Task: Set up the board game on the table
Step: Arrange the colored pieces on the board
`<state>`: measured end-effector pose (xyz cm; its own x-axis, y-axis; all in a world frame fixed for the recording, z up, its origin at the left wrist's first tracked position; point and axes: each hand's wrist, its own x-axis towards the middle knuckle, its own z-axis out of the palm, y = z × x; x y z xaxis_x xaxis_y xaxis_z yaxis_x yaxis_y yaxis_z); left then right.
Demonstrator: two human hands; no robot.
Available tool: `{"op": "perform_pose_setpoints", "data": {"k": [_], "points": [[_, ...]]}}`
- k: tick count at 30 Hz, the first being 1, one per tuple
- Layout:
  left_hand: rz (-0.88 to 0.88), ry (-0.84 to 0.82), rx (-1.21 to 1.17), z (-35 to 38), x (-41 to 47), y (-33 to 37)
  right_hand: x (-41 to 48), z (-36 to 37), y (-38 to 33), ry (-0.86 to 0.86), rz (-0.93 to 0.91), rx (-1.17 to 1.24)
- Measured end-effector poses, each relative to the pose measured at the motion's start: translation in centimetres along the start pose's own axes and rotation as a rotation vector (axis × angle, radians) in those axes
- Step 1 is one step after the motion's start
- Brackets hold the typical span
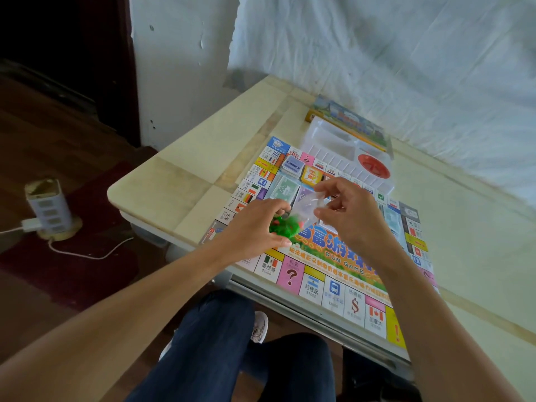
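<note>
Head cam only here, looking down at a person sitting at the corner of a pale tabletop [179, 181], dark jeans [214, 343] and one light shoe [260, 326] showing underneath. The game board [333, 274] is already unfolded flat on the tabletop, its near edge along the table's edge, with "FUN GAME" printed across the middle. Both hands are up over the board's centre on a small clear plastic bag [304, 210]. The left hand [255, 227] has its grip curled round the lower end of the bag, where a clump of green pieces [280, 226] is bunched up. The right hand [351, 216] has its grip pinched on the upper edge of the bag between thumb and forefinger, the other fingers loosely bent. On the board past the hands there's a stack of cards [292, 165], an orange deck [312, 175] beside it, and a greenish banknote [285, 188] just in front. A white plastic tray [327, 140] overlaps the board's far edge, with a red dish [373, 166] in its right end, and the game box [351, 118] lies right behind it. A white sheet [406, 68] hangs at the back. On the floor to the left stands a tower power strip [48, 207] with a white cable [87, 253] trailing across a dark red rug [72, 271].
</note>
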<state>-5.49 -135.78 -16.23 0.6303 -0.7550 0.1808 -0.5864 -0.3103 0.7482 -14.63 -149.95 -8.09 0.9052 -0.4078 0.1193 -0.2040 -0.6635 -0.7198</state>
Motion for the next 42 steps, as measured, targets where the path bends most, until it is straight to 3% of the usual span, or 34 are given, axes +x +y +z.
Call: {"op": "perform_pose_setpoints", "data": {"k": [13,18,22,24,29,35,42], "points": [[0.000,0.003,-0.068,-0.1,0.0,0.3,-0.2,-1.0,0.2,0.085,-0.010,0.075],[-0.073,0.289,-0.657,-0.8,0.7,1.7,-0.6,-1.3,0.7,0.228,-0.067,0.388],[-0.312,0.064,-1.218,-1.6,2.9,3.9,-0.7,-1.0,1.1,0.237,-0.061,0.545],[-0.349,0.041,-1.340,-1.8,3.8,4.5,-0.6,-1.0,1.5,0.212,-0.058,0.575],[-0.138,0.208,-1.010,-1.6,5.8,5.1,0.0,-2.5,2.9,0.028,0.142,1.090],[0.077,0.199,-0.619,-0.4,8.9,5.7,2.7,-3.3,4.1,0.188,0.345,0.932],[0.023,0.210,-0.557,0.8,13.5,5.3,6.3,-4.0,6.3,0.329,0.391,1.029]]}}
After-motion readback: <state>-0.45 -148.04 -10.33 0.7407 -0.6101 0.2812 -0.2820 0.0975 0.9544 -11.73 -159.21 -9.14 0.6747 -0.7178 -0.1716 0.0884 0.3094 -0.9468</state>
